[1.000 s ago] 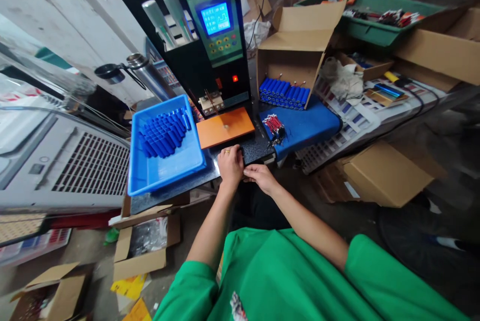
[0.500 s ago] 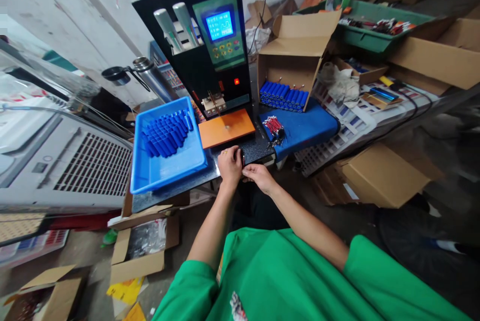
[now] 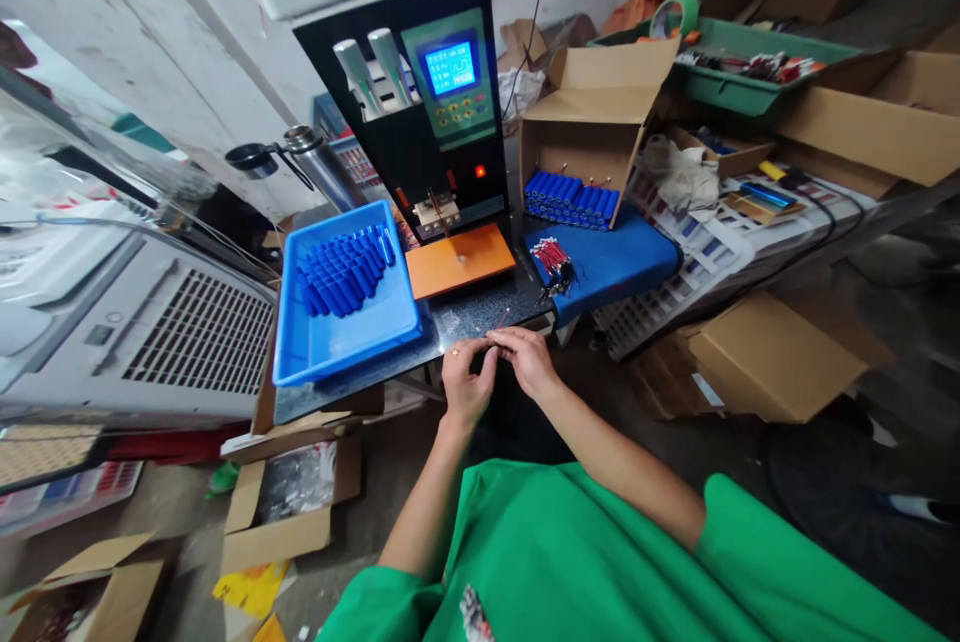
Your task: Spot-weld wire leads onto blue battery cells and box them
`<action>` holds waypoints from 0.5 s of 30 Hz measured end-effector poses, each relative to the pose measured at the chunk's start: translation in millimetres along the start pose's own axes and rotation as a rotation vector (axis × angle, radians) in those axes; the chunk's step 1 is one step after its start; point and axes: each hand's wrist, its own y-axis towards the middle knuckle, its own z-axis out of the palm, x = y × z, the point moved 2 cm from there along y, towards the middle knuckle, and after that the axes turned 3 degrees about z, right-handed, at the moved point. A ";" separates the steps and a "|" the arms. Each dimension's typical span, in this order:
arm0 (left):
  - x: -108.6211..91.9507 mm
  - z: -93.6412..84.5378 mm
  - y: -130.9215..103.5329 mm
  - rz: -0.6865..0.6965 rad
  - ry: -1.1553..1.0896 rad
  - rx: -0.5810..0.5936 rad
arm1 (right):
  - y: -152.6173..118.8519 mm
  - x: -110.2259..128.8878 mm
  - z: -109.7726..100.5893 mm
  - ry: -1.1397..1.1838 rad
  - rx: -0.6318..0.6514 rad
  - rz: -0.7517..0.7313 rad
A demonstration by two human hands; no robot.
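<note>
My left hand (image 3: 466, 384) and my right hand (image 3: 525, 358) meet at the front edge of the dark tabletop (image 3: 472, 314). Fingers of both hands are pinched together around something small and thin, perhaps a wire, too small to name. Just beyond them lies an orange plate (image 3: 480, 260) in front of a black machine (image 3: 390, 147) with a lit screen. On the left, a blue tray (image 3: 311, 342) holds many blue cylinders (image 3: 341, 272). A bundle of red and black wires (image 3: 553, 260) rests on a blue cloth (image 3: 630, 257) to the right.
An open cardboard box (image 3: 581, 144) with blue cylinders stands right of the machine. A steel flask (image 3: 322, 167) is behind the tray. Farther right are a green bin (image 3: 739, 92) and a white rack (image 3: 697, 257). Cardboard boxes (image 3: 772, 352) lie beyond the table.
My hands have changed their grip, with the left fingers less curled and the right hand nearer the left fingertips. The whole view has shifted slightly.
</note>
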 end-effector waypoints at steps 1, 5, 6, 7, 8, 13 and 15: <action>0.9 1.0 -1.1 -0.025 -0.015 -0.007 | -0.4 -2.0 1.8 -0.007 0.003 -0.005; 4.7 2.8 0.2 -0.160 -0.121 -0.017 | -0.3 -8.1 4.3 -0.061 0.030 -0.021; 5.5 2.4 1.3 -0.213 -0.161 -0.011 | 0.0 -8.5 3.8 -0.083 0.037 -0.021; 6.3 1.5 2.6 -0.276 -0.206 -0.004 | 0.3 -8.2 3.0 -0.101 0.040 -0.023; 7.0 0.4 4.1 -0.341 -0.255 0.004 | 0.6 -7.4 1.9 -0.111 0.043 -0.026; 8.0 -6.2 14.8 -0.550 -0.499 0.061 | 2.2 -0.3 0.1 -0.052 0.118 0.009; 7.8 -7.9 18.4 -0.594 -0.546 0.106 | 3.1 1.8 1.9 -0.079 0.181 0.034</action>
